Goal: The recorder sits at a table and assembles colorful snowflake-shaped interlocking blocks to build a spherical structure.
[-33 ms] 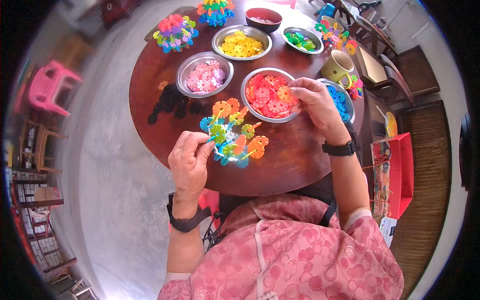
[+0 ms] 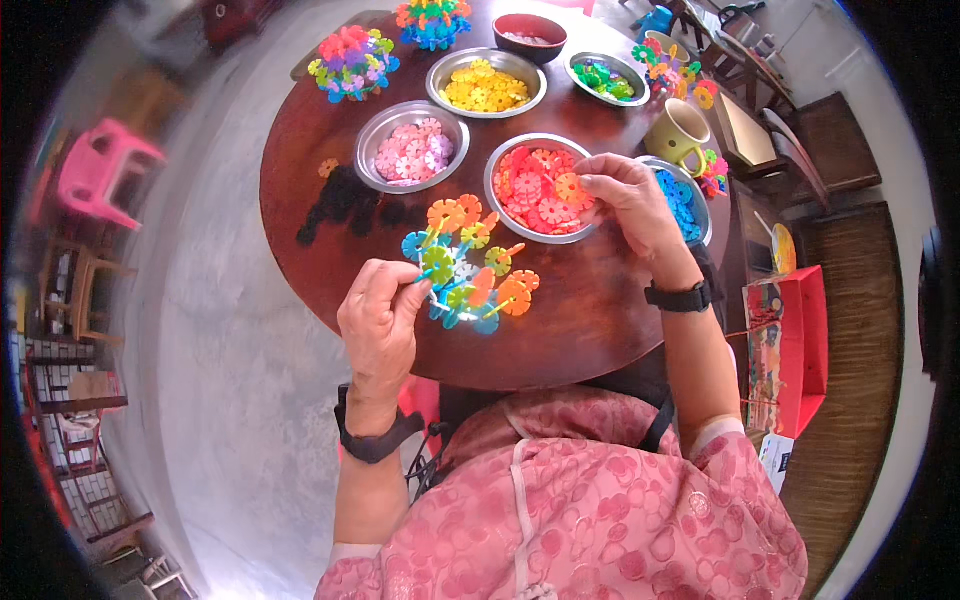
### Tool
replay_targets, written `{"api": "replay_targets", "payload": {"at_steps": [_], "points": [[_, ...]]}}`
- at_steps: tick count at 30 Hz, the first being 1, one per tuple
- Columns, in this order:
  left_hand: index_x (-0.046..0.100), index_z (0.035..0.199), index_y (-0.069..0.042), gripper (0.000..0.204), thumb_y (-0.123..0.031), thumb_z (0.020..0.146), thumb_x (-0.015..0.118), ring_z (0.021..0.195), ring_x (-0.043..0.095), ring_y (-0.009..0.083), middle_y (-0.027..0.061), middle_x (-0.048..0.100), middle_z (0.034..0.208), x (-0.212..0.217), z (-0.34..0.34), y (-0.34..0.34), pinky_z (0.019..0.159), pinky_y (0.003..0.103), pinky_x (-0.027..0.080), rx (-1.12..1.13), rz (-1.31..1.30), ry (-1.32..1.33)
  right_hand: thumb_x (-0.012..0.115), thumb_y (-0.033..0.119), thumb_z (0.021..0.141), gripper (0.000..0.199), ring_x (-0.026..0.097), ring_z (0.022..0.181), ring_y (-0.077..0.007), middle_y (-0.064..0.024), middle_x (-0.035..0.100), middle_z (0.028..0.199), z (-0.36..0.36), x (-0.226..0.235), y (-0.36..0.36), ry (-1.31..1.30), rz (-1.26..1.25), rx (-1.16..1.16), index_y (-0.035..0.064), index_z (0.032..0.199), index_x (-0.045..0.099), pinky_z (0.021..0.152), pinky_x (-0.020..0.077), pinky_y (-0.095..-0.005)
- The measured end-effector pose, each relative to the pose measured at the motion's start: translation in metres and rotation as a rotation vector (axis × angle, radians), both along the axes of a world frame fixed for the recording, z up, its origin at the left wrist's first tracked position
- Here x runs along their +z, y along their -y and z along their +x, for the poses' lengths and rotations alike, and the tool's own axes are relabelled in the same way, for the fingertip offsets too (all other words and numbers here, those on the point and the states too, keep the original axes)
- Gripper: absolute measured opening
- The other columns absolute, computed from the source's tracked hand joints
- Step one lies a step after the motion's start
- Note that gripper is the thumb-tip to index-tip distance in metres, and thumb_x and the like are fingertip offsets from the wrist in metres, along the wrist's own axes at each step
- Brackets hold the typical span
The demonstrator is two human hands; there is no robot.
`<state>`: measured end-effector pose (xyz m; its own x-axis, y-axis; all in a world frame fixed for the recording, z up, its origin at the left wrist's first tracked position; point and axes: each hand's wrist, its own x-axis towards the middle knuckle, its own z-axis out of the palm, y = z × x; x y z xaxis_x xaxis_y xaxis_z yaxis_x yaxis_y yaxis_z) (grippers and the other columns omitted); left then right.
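Note:
My left hand (image 2: 378, 312) pinches the edge of a partly built ring of interlocking snowflake discs (image 2: 466, 270), in blue, white, green and orange, above the near part of the table. At the right rim of a steel bowl (image 2: 497, 212), my right hand (image 2: 632, 203) has its thumb and fingers closed on an orange snowflake disc (image 2: 569, 187). Red and coral discs (image 2: 528, 185) fill that bowl. Just right of this hand, partly behind it, is a bowl of blue discs (image 2: 675, 205).
Around the round brown table (image 2: 300, 200) stand bowls of pink discs (image 2: 410, 152), yellow discs (image 2: 485, 88) and green discs (image 2: 603, 80). A dark red bowl (image 2: 528, 38), a green mug (image 2: 676, 132) and a finished disc ball (image 2: 352, 66) stand farther back. Black discs (image 2: 348, 203) lie at left.

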<state>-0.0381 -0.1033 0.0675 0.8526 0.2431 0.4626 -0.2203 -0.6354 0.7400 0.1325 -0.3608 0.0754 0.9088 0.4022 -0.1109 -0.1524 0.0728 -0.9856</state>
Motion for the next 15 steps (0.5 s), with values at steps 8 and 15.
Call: {"api": "replay_targets", "payload": {"at_steps": [8, 15], "points": [[0.061, 0.087, -0.004, 0.010, -0.004, 0.081, 0.069, 0.068, 0.059, 0.0257, 0.0090, 0.058, 0.079, 0.001, 0.003, 0.002, 0.061, 0.035, 0.047, -0.008, -0.005, -0.003, 0.064, 0.007, 0.079, 0.014, 0.067, 0.077, -0.0314, -0.0166, 0.068, 0.083, -0.003, -0.012, -0.014, 0.760, -0.764, -0.063, 0.0032, 0.092, 0.066, 0.071, 0.0525, -0.0357], [0.060, 0.087, 0.000, 0.010, -0.006, 0.085, 0.067, 0.068, 0.056, 0.0197, 0.0084, 0.056, 0.078, 0.000, 0.003, 0.001, 0.062, 0.029, 0.045, -0.017, 0.018, 0.054, 0.062, 0.003, 0.082, 0.008, 0.067, 0.074, -0.0261, -0.0119, 0.066, 0.082, -0.023, 0.006, -0.024, 1.016, -0.651, -0.093, 0.0020, 0.090, 0.062, 0.067, 0.0517, -0.0340]]}}
